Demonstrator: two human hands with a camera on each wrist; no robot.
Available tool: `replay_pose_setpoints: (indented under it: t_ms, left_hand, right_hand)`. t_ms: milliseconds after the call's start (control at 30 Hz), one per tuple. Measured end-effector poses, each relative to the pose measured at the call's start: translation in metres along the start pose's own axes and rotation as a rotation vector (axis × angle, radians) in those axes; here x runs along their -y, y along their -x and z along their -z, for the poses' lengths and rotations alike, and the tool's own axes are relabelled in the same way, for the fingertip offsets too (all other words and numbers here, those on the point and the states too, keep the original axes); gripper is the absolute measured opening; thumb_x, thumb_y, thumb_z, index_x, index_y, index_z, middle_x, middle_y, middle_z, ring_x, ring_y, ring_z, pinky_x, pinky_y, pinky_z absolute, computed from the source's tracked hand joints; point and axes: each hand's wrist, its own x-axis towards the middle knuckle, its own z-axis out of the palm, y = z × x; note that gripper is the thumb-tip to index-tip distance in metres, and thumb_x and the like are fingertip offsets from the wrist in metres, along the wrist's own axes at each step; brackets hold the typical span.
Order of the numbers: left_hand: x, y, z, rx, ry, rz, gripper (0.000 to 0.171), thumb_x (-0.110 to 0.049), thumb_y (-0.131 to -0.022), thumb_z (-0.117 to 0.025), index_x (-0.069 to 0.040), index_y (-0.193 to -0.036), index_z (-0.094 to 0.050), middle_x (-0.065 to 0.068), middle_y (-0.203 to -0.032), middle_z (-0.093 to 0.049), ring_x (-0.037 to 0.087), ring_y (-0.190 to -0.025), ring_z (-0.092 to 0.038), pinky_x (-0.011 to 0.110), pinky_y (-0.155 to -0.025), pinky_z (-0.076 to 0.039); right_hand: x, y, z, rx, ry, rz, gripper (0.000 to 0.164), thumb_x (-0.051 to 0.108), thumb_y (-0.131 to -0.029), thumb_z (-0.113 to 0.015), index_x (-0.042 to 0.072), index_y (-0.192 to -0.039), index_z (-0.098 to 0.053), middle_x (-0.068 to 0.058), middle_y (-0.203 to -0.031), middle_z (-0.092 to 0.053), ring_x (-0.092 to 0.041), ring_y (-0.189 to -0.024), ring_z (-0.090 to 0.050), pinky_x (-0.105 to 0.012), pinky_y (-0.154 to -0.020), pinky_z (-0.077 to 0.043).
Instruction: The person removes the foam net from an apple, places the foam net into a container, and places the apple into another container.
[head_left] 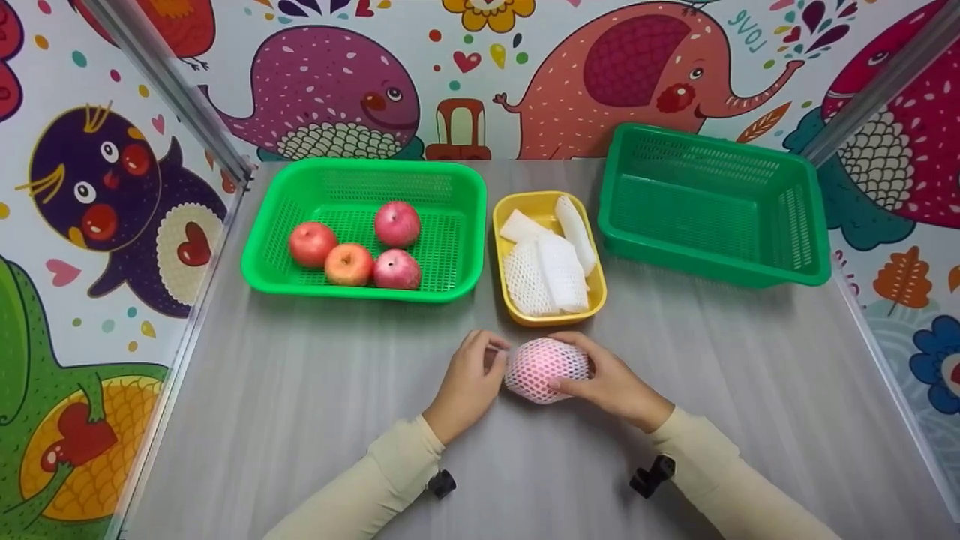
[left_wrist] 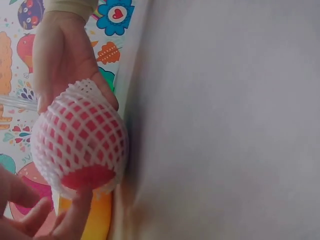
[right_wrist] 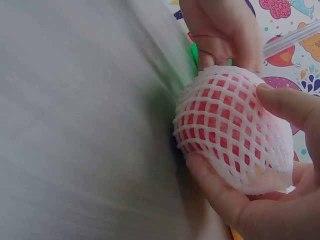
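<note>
A red apple sits inside a white foam net, just above the grey table in front of the yellow tray. My right hand grips the netted apple from the right, thumb and fingers on opposite sides in the right wrist view. At the left end, the net leaves a round patch of red skin bare. My left hand is beside that end with its fingers loosely bent, and one fingertip is right at the bare patch in the left wrist view.
Several apples lie in the light green basket at the back left. The yellow tray holds several white foam nets. At the back right stands a dark green basket. Printed panels wall the table.
</note>
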Motion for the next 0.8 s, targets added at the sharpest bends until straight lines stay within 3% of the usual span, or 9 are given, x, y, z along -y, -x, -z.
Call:
replay_pose_setpoints:
  t_ms: [133,333,500,667,800]
  left_hand:
    - [0.004,0.001,0.000,0.036,0.023,0.035,0.007,-0.011,-0.097,-0.065,-0.013,-0.104,-0.066,-0.003,-0.104,-0.061,0.010,-0.092,-0.064,0.028,-0.079,-0.055]
    - [0.009,0.002,0.000,0.072,0.186,0.113,0.012,0.002,-0.095,-0.066,-0.007,-0.101,-0.061,0.005,-0.101,-0.062,0.013,-0.080,-0.069,0.031,-0.068,-0.059]
    - [0.013,0.005,0.001,0.177,0.313,0.158,0.033,0.006,-0.091,-0.068,-0.004,-0.121,-0.060,0.011,-0.115,-0.062,0.019,-0.084,-0.071,0.033,-0.070,-0.060]
    - [0.014,0.006,0.002,0.286,0.275,0.127,0.061,0.000,-0.088,-0.075,-0.010,-0.143,-0.048,0.009,-0.136,-0.055,0.017,-0.095,-0.069,0.030,-0.078,-0.058]
    - [0.012,0.007,0.002,0.317,0.217,0.095,0.074,-0.008,-0.088,-0.078,-0.014,-0.151,-0.040,0.008,-0.144,-0.050,0.017,-0.106,-0.065,0.030,-0.086,-0.055]
  right_hand:
    - [0.000,0.000,0.002,-0.001,-0.006,-0.021,0.066,0.030,-0.084,-0.083,0.022,-0.142,-0.052,-0.006,-0.134,-0.056,-0.025,-0.119,-0.054,-0.042,-0.097,-0.046]
    - [0.000,-0.001,0.004,-0.009,-0.017,-0.061,0.066,0.032,-0.084,-0.083,0.020,-0.140,-0.053,-0.007,-0.136,-0.054,-0.026,-0.119,-0.053,-0.041,-0.096,-0.046]
    - [-0.003,-0.003,0.005,-0.035,-0.040,-0.018,0.054,0.024,-0.085,-0.082,0.011,-0.132,-0.058,-0.009,-0.130,-0.059,-0.027,-0.115,-0.055,-0.040,-0.095,-0.046]
    - [-0.004,-0.002,0.004,-0.067,-0.081,-0.002,0.039,0.017,-0.086,-0.081,0.004,-0.118,-0.062,-0.011,-0.115,-0.061,-0.025,-0.104,-0.057,-0.034,-0.086,-0.050]
    - [-0.004,-0.001,0.004,-0.077,-0.063,-0.001,0.032,0.018,-0.086,-0.081,0.003,-0.108,-0.063,-0.010,-0.104,-0.061,-0.024,-0.095,-0.056,-0.033,-0.080,-0.049]
